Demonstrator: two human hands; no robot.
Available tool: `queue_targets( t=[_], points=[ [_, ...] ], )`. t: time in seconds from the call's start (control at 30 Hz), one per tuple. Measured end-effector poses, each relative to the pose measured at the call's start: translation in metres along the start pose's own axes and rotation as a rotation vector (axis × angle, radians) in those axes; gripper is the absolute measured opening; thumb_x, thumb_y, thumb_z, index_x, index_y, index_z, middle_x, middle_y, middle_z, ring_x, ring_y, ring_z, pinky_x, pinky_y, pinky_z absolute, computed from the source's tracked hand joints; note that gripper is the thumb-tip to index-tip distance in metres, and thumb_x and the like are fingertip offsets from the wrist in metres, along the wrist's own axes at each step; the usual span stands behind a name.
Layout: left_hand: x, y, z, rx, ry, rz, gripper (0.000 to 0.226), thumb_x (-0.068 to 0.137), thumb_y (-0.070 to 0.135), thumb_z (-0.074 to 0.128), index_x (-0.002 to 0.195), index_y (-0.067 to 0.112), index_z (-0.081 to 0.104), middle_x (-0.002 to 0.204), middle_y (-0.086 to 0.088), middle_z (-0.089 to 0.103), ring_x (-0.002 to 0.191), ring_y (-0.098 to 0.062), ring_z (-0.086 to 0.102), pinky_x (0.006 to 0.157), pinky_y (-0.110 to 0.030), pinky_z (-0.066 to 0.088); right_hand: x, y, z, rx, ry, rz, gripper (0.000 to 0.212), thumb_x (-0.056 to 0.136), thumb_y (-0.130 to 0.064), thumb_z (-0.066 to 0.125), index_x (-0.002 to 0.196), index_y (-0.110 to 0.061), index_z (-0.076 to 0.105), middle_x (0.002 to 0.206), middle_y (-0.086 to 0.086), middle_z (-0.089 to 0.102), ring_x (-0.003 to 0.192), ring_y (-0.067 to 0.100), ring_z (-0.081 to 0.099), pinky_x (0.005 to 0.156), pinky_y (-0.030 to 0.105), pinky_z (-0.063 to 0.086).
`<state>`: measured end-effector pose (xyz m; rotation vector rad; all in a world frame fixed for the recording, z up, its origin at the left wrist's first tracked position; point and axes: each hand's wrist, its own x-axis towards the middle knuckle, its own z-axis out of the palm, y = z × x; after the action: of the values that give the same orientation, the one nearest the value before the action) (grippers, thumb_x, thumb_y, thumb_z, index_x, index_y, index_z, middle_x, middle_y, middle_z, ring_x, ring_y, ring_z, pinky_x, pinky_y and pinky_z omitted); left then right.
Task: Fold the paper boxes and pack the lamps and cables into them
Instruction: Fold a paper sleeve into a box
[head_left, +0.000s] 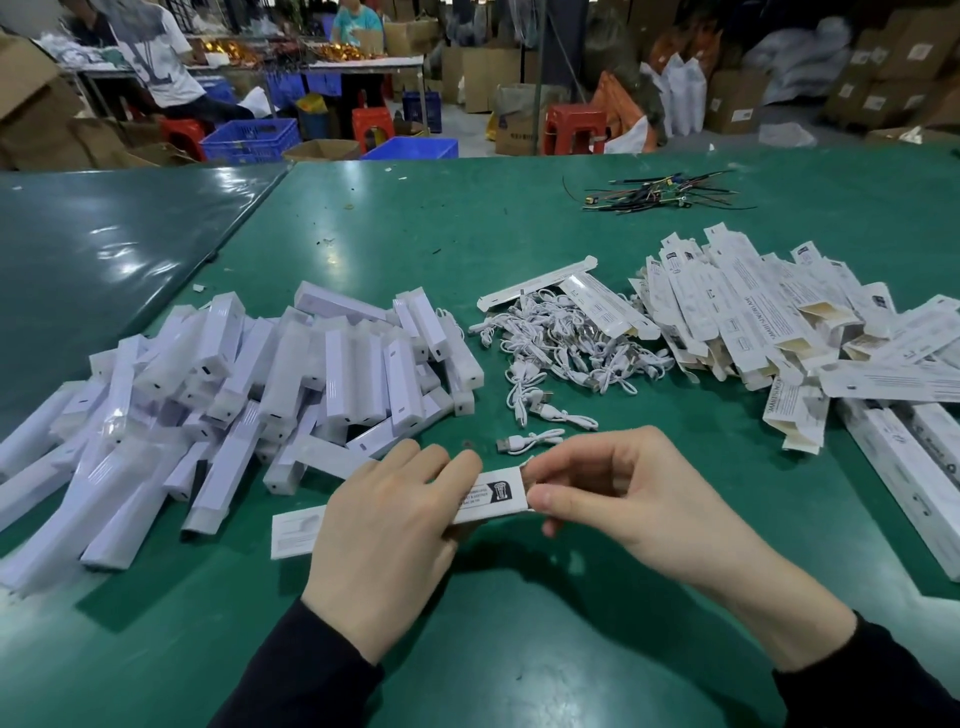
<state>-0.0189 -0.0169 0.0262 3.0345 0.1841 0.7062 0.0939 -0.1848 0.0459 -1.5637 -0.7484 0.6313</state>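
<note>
A long white paper box (493, 496) with black print lies across the near middle of the green table (519, 649). My left hand (387, 540) grips its middle from above, and the box's left end (293, 530) sticks out past that hand. My right hand (618, 499) pinches the box's right end between thumb and fingers. A heap of white bar lamps (249, 395) lies at the left. White coiled cables (561, 348) are piled in the centre. Flat unfolded boxes (769, 322) are heaped at the right.
A bundle of dark wires (660, 195) lies far back on the table. Several long white boxes (914, 462) lie along the right edge. Beyond the table stand blue crates (249, 140), red stools (574, 127), cardboard cartons and seated people.
</note>
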Motion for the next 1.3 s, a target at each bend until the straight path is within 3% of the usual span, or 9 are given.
queue_targets(
  t=[0.13,0.27,0.37,0.47,0.57,0.7,0.8,1.1,1.3],
  points=[
    [0.0,0.001,-0.001,-0.021,0.024,-0.026,0.043,0.048,0.008,0.09,0.081,0.017,0.063,0.066,0.006,0.054,0.06,-0.023,0.051,0.046,-0.027,0.025,0.001,0.002,0.003,-0.042,0.152,-0.062,0.008,0.071,-0.01,0.082,0.066,-0.014,0.077,0.061,0.001,0.069,0.054,0.008,0.055,0.054,0.013,0.039],
    [-0.001,0.002,-0.002,-0.044,0.019,-0.012,0.046,0.045,0.007,0.09,0.081,0.016,0.064,0.064,0.006,0.053,0.059,-0.023,0.05,0.048,-0.025,0.023,0.0,0.006,0.01,-0.1,0.042,-0.1,0.013,0.079,-0.014,0.077,0.069,-0.023,0.079,0.077,0.0,0.059,0.067,0.011,0.049,0.062,0.021,0.036],
    [0.001,0.006,-0.004,-0.149,0.054,-0.065,0.037,0.06,0.024,0.09,0.085,0.019,0.064,0.065,0.01,0.053,0.061,-0.021,0.052,0.043,-0.027,0.033,0.0,0.007,0.011,-0.105,0.032,-0.174,0.017,0.087,-0.029,0.068,0.076,-0.02,0.077,0.088,0.006,0.057,0.076,0.023,0.052,0.069,0.032,0.039],
    [0.002,0.01,-0.009,-0.31,0.105,-0.181,0.04,0.074,0.043,0.073,0.105,0.021,0.06,0.077,0.019,0.048,0.076,-0.018,0.055,0.054,-0.031,0.044,-0.002,0.002,0.01,-0.022,0.168,-0.279,0.014,0.084,-0.021,0.067,0.092,-0.016,0.076,0.097,0.001,0.065,0.086,0.02,0.062,0.077,0.026,0.048],
    [0.0,0.013,-0.015,-0.537,-0.043,-0.161,0.049,0.077,0.039,0.045,0.125,0.031,0.045,0.094,0.016,0.055,0.09,-0.014,0.053,0.073,-0.035,0.046,-0.001,0.003,0.012,0.003,0.232,-0.307,0.01,0.079,-0.019,0.071,0.087,-0.021,0.076,0.097,-0.001,0.063,0.082,0.01,0.06,0.075,0.023,0.048],
    [-0.001,0.017,-0.017,-0.822,-0.147,-0.033,0.054,0.084,0.022,0.052,0.131,0.045,0.036,0.075,0.011,0.055,0.066,-0.011,0.048,0.059,-0.021,0.038,0.001,0.005,0.012,0.075,0.308,-0.297,0.017,0.075,-0.022,0.078,0.091,-0.021,0.075,0.089,0.0,0.068,0.081,0.01,0.061,0.075,0.022,0.051],
    [0.002,0.02,-0.018,-0.981,-0.127,-0.088,0.069,0.085,0.02,0.061,0.135,0.055,0.03,0.084,-0.002,0.064,0.063,-0.019,0.053,0.06,-0.035,0.05,0.002,0.005,0.01,0.135,0.349,-0.311,0.015,0.073,-0.018,0.078,0.087,-0.014,0.074,0.087,0.003,0.071,0.08,0.012,0.064,0.075,0.022,0.053],
    [0.001,0.025,-0.016,-1.17,-0.09,-0.219,0.048,0.078,0.015,0.067,0.113,0.041,0.047,0.063,0.012,0.057,0.046,-0.011,0.037,0.046,-0.021,0.035,-0.001,0.002,0.014,0.036,0.214,-0.264,0.012,0.08,-0.02,0.068,0.085,-0.019,0.078,0.101,0.005,0.064,0.09,0.02,0.062,0.072,0.026,0.047],
    [0.0,0.025,-0.011,-1.119,-0.063,-0.234,0.037,0.081,0.02,0.064,0.109,0.035,0.045,0.061,-0.004,0.051,0.049,-0.014,0.033,0.043,-0.025,0.03,0.0,0.002,0.015,0.127,0.207,-0.205,0.005,0.073,-0.016,0.073,0.078,-0.016,0.075,0.083,-0.002,0.071,0.078,0.013,0.062,0.073,0.021,0.048]
  ],
)
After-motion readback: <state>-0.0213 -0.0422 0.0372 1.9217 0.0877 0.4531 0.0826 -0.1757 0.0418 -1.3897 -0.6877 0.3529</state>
